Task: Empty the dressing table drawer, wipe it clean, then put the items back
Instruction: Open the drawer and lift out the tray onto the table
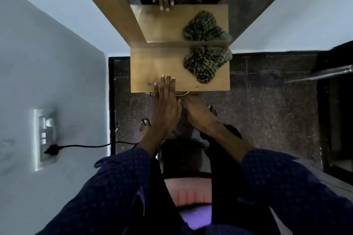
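From the head camera, looking straight down, there is a small wooden table (145,68) that stands against a mirror (164,25). A green striped cloth (205,63) lies bunched up on the right side of the table top, and the mirror shows it a second time.

The left hand (165,99) lies flat with straight fingers, and its tips rest on the front edge of the table. It holds nothing. The right hand (196,111) is lower, just under the front edge, near a thin metal handle (182,94). I cannot tell if its fingers hold the handle or are just close to it.

The drawer itself is hidden under the table top, so I cannot see what is in it. I think it is not pulled out yet.

The handle looks hard and smooth, so it is the place to grip and pull straight back. The drawer is wood and may feel a bit heavy. The cloth is soft and light, and a pinch anywhere on its folds would lift it.
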The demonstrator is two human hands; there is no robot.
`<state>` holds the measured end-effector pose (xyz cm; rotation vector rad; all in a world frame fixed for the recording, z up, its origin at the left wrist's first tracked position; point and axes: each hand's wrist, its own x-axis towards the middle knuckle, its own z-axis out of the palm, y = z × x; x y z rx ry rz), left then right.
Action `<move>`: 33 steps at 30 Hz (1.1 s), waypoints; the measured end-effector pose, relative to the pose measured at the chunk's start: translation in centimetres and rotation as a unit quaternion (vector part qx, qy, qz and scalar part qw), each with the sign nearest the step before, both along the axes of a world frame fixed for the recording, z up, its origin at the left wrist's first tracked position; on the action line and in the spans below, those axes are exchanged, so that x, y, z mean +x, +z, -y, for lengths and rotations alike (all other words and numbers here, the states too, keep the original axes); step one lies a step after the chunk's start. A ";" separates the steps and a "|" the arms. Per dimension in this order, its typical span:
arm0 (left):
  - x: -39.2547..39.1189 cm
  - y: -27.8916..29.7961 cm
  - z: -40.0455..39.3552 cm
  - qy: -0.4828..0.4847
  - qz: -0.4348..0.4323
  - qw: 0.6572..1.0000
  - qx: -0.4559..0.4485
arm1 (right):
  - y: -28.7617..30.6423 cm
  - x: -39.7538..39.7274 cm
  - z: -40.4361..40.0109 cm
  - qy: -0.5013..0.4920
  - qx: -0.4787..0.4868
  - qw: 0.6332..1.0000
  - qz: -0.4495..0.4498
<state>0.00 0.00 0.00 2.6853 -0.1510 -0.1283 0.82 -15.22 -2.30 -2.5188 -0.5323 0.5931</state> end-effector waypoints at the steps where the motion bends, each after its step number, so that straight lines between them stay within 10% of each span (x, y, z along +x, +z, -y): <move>1: 0.1 -1.6 -0.2 0.007 0.005 1.000 0.004 | -1.5 0.2 -0.3 -0.002 -0.007 1.000 0.005; 18: 0.5 -15.3 0.5 0.076 0.258 0.961 0.064 | -13.8 -0.3 -1.7 -0.025 -0.058 0.967 0.248; 33: -8.2 -12.6 -1.5 -0.027 0.117 0.985 0.124 | -5.7 -8.1 2.7 -0.095 0.031 0.923 0.372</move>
